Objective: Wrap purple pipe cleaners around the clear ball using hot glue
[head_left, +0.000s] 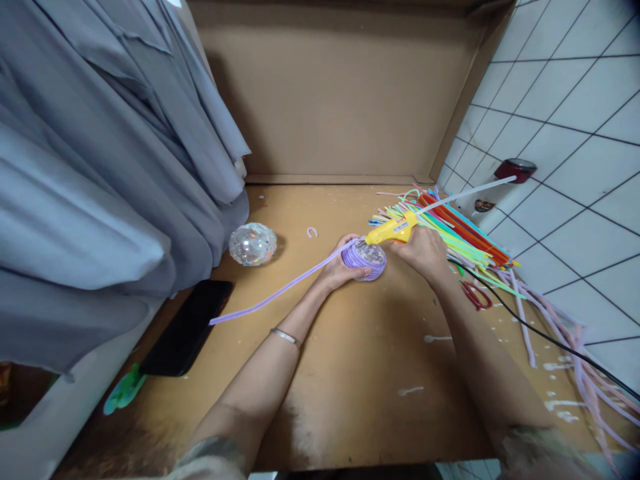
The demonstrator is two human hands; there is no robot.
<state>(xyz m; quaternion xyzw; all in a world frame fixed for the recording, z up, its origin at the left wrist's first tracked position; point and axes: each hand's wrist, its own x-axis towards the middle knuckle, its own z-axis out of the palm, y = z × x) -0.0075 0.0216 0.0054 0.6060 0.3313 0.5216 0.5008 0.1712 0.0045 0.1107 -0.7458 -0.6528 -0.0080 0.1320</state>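
The ball (373,267) is over the desk (375,387), clamped in the left hand's (341,270) fingers, while at its right the right hand (425,253), fingers wrapped around the glue gun (393,230), points it leftward to where 1 strip (280,295) extends left and nearer.
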